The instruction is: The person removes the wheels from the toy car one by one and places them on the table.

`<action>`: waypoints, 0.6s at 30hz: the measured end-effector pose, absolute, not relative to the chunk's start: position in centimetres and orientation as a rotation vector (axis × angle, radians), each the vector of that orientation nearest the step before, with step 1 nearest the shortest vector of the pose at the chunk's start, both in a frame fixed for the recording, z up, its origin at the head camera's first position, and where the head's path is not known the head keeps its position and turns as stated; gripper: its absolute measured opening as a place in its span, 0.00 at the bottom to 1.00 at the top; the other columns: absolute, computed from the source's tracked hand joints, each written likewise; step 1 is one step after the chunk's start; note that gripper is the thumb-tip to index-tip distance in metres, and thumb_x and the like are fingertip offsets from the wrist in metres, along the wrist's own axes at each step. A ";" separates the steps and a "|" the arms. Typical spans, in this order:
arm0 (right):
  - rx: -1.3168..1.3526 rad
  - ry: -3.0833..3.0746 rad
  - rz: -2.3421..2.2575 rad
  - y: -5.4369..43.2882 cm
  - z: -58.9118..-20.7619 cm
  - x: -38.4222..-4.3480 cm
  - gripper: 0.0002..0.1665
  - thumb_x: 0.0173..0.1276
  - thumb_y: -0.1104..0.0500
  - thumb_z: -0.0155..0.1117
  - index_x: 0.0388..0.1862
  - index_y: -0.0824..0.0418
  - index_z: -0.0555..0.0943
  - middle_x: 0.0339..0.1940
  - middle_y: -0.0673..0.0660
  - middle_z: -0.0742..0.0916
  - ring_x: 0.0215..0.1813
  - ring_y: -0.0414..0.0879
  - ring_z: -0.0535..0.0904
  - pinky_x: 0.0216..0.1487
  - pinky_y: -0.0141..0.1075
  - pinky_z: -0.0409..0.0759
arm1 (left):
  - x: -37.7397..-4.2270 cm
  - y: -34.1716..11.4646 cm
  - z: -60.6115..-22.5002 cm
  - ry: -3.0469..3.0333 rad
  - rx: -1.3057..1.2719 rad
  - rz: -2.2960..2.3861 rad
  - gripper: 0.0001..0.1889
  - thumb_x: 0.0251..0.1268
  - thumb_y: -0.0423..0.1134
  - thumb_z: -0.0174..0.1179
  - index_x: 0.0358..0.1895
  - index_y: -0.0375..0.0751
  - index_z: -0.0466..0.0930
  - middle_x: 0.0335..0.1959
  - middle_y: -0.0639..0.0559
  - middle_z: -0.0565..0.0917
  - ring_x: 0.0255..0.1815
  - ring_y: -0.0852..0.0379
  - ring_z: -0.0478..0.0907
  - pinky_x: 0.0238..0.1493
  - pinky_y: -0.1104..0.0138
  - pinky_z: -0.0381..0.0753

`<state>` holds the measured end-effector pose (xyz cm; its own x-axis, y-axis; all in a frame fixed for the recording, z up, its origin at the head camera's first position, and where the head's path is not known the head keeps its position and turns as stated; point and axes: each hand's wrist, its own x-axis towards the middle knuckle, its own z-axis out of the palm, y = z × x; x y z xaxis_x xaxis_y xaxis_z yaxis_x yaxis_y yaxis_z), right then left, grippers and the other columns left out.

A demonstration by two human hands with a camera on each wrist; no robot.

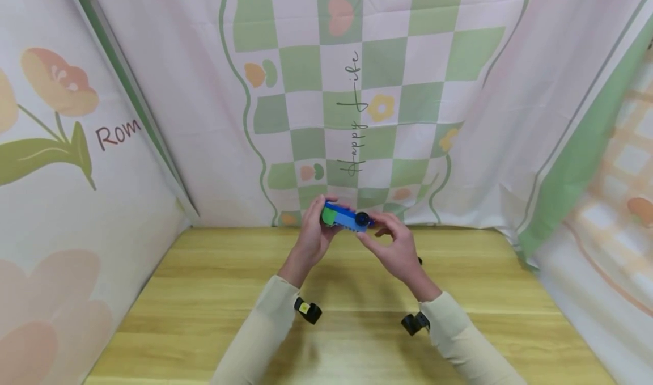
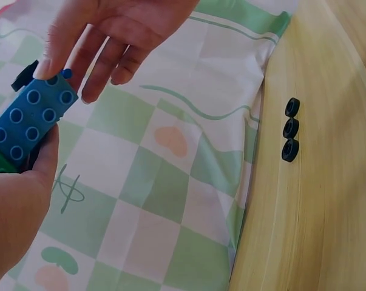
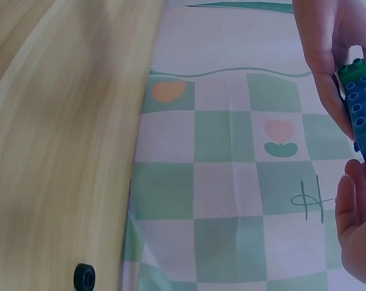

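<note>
A blue and green toy block car (image 1: 344, 217) is held up above the far edge of the table, tilted, with one black wheel (image 1: 362, 219) on its side near the blue end. My left hand (image 1: 312, 235) grips the green end. At the blue end, my right hand (image 1: 395, 246) pinches the car between thumb and index finger, close beside the wheel. Round studs cover the blue face (image 2: 32, 115) in the left wrist view, and a small blue peg (image 2: 67, 73) sticks out by the right thumb. The right wrist view cuts off part of the car (image 3: 362, 106).
Three loose black wheels (image 2: 291, 128) stand in a row on the wooden table (image 1: 357, 339), to the right. The right hand mostly hides them in the head view. A checkered curtain (image 1: 342, 113) hangs behind the table, with more cloth at both sides.
</note>
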<state>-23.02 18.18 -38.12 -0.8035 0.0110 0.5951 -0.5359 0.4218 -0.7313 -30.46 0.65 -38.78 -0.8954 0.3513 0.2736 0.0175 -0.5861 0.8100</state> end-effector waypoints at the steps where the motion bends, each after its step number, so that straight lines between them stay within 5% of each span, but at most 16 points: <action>1: 0.451 -2.153 1.379 18.2 -38.1 -23.0 0.24 0.60 0.68 0.75 0.55 0.73 0.82 0.52 0.66 0.85 0.45 0.37 0.79 0.45 0.28 0.82 | -30.4 0.7 -38.8 1.317 0.616 2.569 0.19 0.84 0.51 0.39 0.58 0.38 0.68 0.47 0.49 0.85 0.56 0.47 0.81 0.57 0.63 0.84; 8: 0.551 -2.089 1.396 18.2 -38.5 -23.0 0.23 0.59 0.72 0.75 0.53 0.75 0.82 0.50 0.69 0.85 0.46 0.65 0.82 0.43 0.22 0.80 | -30.5 0.9 -38.7 1.279 0.624 2.643 0.15 0.80 0.42 0.40 0.38 0.42 0.76 0.42 0.46 0.85 0.50 0.48 0.84 0.59 0.60 0.83; 12: 0.581 -2.070 1.404 18.3 -38.6 -23.0 0.22 0.58 0.74 0.74 0.52 0.75 0.82 0.49 0.68 0.85 0.45 0.64 0.83 0.44 0.24 0.82 | -30.5 0.8 -38.7 1.304 0.633 2.649 0.14 0.78 0.38 0.41 0.33 0.42 0.74 0.38 0.48 0.85 0.46 0.49 0.85 0.55 0.60 0.85; 18: 0.609 -2.042 1.454 18.7 -38.8 -23.0 0.21 0.57 0.76 0.73 0.51 0.76 0.81 0.47 0.68 0.85 0.44 0.41 0.84 0.49 0.34 0.86 | -30.6 0.2 -39.1 1.362 0.701 2.551 0.16 0.81 0.42 0.41 0.38 0.42 0.77 0.42 0.48 0.87 0.46 0.53 0.86 0.49 0.65 0.87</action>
<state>-22.99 18.67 -38.78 -0.7436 -0.0448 0.6671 -0.6451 0.3106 -0.6981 -30.57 0.25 -39.13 -0.8762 0.3556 0.3254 0.0725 -0.5703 0.8183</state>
